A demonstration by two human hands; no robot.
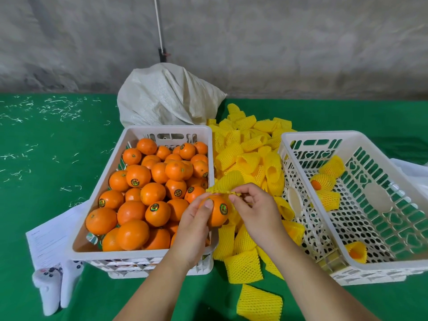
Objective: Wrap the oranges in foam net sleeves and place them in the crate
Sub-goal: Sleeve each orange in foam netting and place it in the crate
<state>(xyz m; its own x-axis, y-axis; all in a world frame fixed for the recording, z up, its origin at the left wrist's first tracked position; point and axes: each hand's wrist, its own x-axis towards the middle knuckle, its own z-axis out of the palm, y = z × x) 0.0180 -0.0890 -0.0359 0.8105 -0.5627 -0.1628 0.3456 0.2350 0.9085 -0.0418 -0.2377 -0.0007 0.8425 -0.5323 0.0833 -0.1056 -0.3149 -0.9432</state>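
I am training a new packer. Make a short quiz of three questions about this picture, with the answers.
1. True or false: the right crate is full of bare oranges.
2. Which hand grips the orange? A) left hand B) right hand
3. Fill in: the right hand pinches a yellow ____ above the orange.

Key
1. False: it holds a few sleeved oranges.
2. A.
3. Foam net sleeve.

Both bare forearms reach in from the near edge and converge at centre, the left hand (193,222) curled with its thumb raised on top, the right hand (253,208) just beside it, fingertips pinched together.
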